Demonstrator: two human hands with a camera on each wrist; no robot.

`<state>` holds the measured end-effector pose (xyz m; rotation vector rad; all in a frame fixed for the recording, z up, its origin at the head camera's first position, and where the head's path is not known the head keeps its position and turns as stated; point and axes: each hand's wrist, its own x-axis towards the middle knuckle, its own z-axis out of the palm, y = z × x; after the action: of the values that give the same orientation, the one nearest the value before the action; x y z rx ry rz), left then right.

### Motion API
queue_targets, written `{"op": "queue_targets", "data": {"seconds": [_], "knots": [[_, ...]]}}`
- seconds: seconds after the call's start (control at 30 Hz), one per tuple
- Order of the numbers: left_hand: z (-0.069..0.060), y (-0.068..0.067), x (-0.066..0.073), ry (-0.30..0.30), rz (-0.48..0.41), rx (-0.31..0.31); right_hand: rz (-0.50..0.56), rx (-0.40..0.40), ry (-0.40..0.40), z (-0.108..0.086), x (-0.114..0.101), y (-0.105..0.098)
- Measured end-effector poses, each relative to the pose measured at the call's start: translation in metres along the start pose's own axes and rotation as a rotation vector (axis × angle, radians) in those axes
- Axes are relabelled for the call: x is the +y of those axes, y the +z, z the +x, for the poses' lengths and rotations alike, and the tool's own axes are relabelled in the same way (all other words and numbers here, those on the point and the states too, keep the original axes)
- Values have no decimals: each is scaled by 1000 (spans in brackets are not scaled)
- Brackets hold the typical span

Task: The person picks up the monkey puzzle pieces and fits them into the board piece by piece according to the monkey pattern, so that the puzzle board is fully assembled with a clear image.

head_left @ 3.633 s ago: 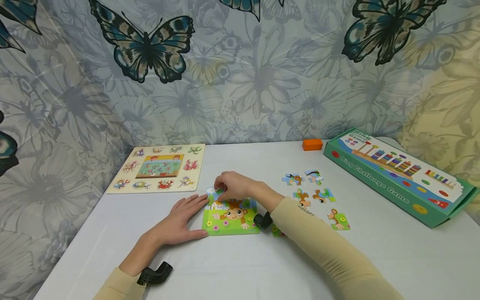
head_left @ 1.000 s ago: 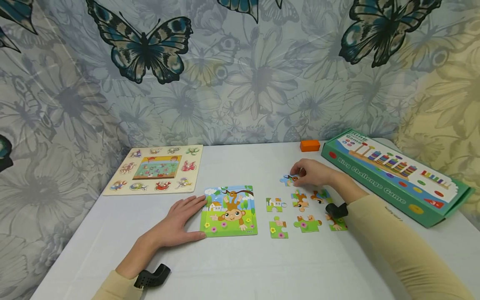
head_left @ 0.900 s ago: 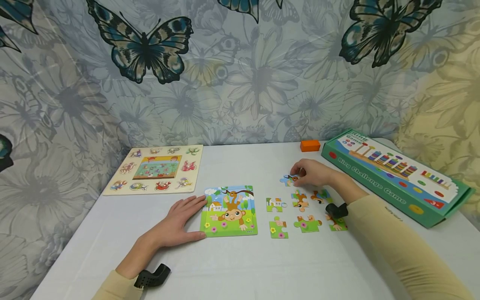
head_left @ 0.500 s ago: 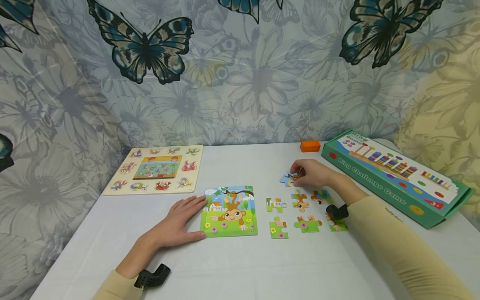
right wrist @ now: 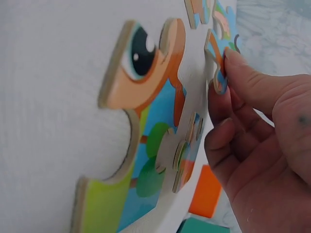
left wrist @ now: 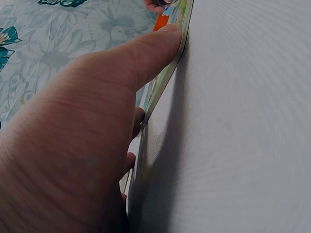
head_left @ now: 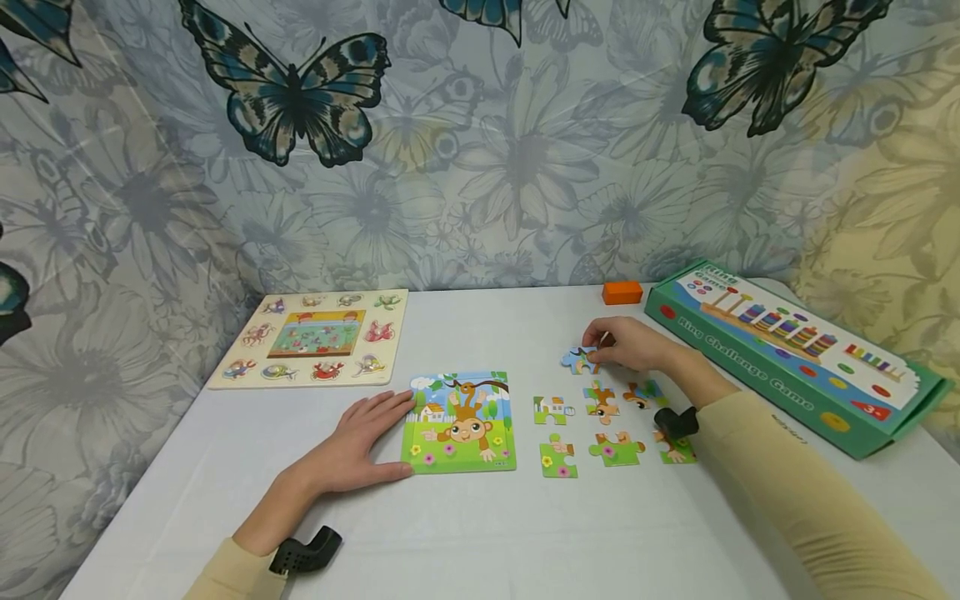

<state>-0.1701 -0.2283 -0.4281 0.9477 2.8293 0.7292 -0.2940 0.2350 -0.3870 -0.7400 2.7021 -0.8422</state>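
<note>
My left hand (head_left: 354, 446) rests with straight fingers along the left edge of a square board with an upside-down monkey picture (head_left: 461, 425); its thumb (left wrist: 160, 46) touches the board's near edge in the left wrist view. My right hand (head_left: 630, 343) pinches a blue jigsaw piece (head_left: 577, 361) between thumb and fingers. In the right wrist view this piece stands tilted in the fingers. Just below lie loose pieces: a house piece (head_left: 551, 410), a monkey-body piece (head_left: 602, 400), an eye piece (head_left: 637, 393), and several green ones (head_left: 558, 460). My right wrist partly covers the lower right pieces.
A cream board with sea animals (head_left: 318, 333) lies at the back left. A green Ring Challenge Game box (head_left: 795, 358) stands at the right, beyond my right arm. An orange block (head_left: 622, 292) sits near the back edge, by the patterned backdrop.
From the monkey board, my right hand has moved right to the loose pieces and pinches the blue jigsaw piece, which has lately tilted slightly. My left hand has stayed at the board's edge.
</note>
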Motion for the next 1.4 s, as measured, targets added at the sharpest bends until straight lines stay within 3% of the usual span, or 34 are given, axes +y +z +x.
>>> {"op": "queue_targets", "data": {"seconds": [0.67, 0.97, 1.4], "knots": [[2, 1, -3, 4, 9, -16, 167, -42, -13, 1, -5, -10], [1, 1, -3, 0, 3, -8, 184, -28, -65, 14, -29, -3], [1, 1, -2, -2, 2, -5, 218, -79, -157, 44, -75, 20]]}}
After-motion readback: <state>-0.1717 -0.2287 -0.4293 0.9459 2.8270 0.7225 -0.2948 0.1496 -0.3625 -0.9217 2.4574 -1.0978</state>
